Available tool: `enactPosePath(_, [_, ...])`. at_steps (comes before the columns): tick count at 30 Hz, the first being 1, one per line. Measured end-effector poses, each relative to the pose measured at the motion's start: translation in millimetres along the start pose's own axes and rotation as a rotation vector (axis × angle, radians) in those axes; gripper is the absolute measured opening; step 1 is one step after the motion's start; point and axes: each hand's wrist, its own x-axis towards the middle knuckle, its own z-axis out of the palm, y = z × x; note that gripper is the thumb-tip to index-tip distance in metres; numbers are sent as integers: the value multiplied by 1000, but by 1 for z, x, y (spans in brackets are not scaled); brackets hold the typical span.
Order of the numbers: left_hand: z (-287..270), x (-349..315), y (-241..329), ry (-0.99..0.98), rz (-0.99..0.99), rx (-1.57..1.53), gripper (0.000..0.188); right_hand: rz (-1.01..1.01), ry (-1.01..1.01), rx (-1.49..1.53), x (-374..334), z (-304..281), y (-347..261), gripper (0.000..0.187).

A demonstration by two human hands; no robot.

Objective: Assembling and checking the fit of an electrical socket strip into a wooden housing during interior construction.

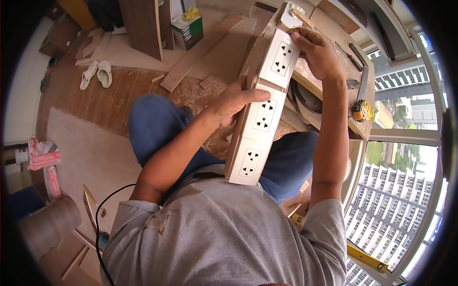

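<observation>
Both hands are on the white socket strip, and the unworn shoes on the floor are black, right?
No: the unworn shoes are white, not black, as the head view shows. The left hand and right hand are on the socket strip.

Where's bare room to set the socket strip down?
Widest free patch for the socket strip: pale floor between the left knee and the red-and-white bags. A smaller one, wooden flooring, lies between that knee and the white clogs. Crowded: the workbench at right, with tape measure and L-shaped tool, and the floor ahead, with boards and shavings.
</observation>
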Motion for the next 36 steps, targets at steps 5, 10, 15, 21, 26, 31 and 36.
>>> enactPosePath(5, [1,1,-1,22,-28,1,53,228,-17,406,23,-28,-2,25])
enactPosePath(10, [1,1,-2,106,-5,57,44,-9,-274,886,1,-33,22,29])
enactPosePath(15, [2,-6,0,84,-36,-49,48,-34,-322,1369,-30,3,19,21])
enactPosePath(21, [9,-7,6,110,-30,20,47,-70,-315,1435,-36,10,19,15])
enactPosePath(26, [8,-4,3,109,-18,52,49,-46,-374,1501,-39,13,23,10])
enactPosePath(31, [8,-3,2,96,-26,32,48,-69,-393,1545,-42,17,22,15])
enactPosePath(36, [8,-3,0,114,-26,13,49,-59,-394,1539,-43,21,21,20])
